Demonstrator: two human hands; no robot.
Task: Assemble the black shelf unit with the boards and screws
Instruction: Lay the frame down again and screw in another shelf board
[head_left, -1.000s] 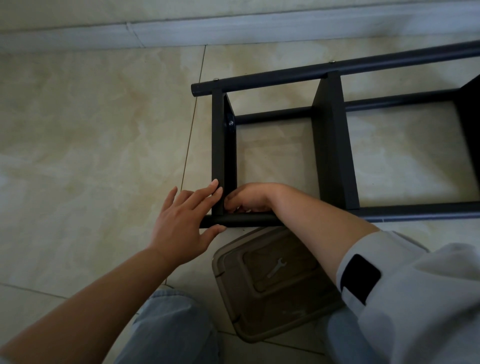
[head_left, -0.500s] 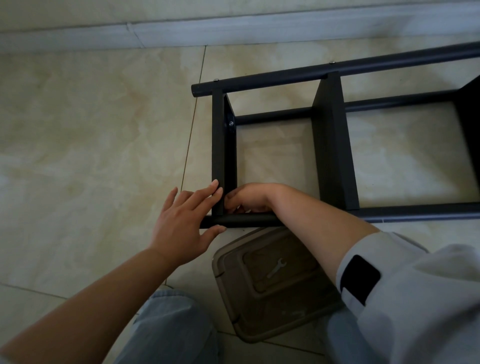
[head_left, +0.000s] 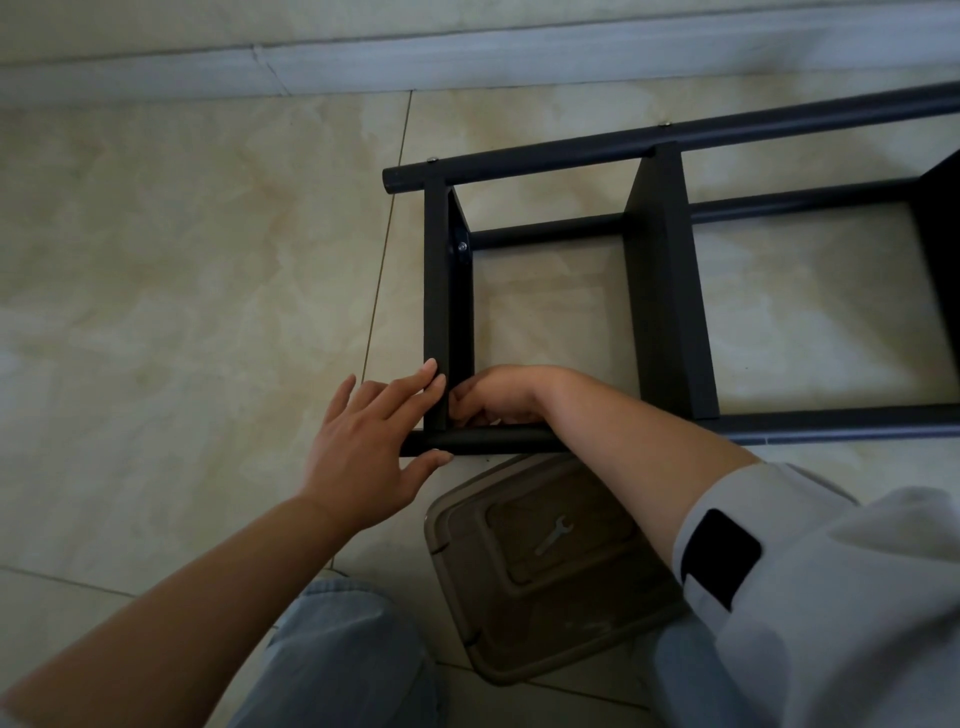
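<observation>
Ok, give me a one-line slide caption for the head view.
Left hand steadies the black shelf unit's end board while right hand works inside the corner.

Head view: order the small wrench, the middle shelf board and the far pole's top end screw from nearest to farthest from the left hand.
From the left hand:
1. Small wrench, lying on the brown container lid, down and to the right.
2. Middle shelf board, upright between the poles, farther right.
3. Top end screw, on the far pole near its end, straight ahead.
Wrench and board are fairly close; the screw is plainly last.
</observation>
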